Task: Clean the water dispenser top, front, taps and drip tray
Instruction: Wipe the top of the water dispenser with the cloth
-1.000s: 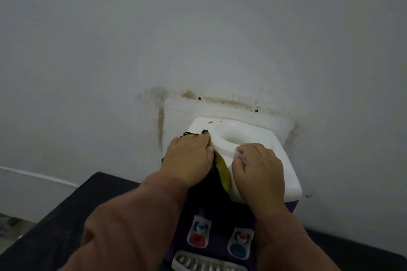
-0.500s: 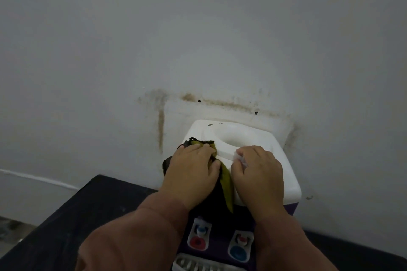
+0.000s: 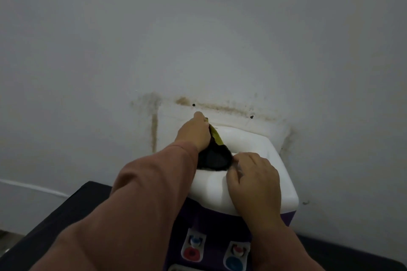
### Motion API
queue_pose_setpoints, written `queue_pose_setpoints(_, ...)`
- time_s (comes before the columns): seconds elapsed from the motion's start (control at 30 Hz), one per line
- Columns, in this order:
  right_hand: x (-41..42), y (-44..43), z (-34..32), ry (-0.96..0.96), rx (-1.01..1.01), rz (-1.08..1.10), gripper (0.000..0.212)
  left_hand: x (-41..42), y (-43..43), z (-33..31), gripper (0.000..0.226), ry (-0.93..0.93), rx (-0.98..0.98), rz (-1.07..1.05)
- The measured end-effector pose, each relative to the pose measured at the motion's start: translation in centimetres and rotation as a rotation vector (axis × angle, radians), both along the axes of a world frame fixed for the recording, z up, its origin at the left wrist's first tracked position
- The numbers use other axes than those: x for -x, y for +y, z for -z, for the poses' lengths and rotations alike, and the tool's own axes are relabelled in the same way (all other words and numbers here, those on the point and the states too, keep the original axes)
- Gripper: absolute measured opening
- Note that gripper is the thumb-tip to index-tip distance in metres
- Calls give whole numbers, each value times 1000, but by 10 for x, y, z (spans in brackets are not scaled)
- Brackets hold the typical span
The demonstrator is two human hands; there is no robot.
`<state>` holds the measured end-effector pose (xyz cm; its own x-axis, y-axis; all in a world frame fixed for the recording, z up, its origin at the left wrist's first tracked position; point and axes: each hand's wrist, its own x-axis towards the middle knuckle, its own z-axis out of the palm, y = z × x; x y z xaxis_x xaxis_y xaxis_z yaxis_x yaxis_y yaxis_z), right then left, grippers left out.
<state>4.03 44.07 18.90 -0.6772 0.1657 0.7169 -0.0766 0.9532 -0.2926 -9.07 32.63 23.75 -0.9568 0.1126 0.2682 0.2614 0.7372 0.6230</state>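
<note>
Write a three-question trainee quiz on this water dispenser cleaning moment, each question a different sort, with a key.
1. True or false: the left hand presses the black and yellow cloth on the rear of the dispenser's white top.
2. Multiple choice: where does the right hand rest? A) on the tap with the red pad B) on the front of the white top C) on the stained wall
3. Fill in: the tap under the right forearm has a ____ pad.

Key: 1 true; 2 B; 3 blue.
</note>
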Motion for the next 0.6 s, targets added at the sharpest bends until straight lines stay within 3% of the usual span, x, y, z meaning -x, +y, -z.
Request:
queue_pose_setpoints(0.17,0,0,-1,13,18,-6,25,18,2,-7,38,11,414,183)
queue_pose_setpoints(0.23,-1,1,0,2,19,-13,24,14,-1,-2,37,74,485,197)
queue_pose_setpoints(0.4,0,1,0,-25,12,-10,21,-17,-13,6,29,172,556,140)
queue_pose_setpoints(0.6,-2,-1,-1,-14,7,-2,19,-62,-28,21,27,270,398,113)
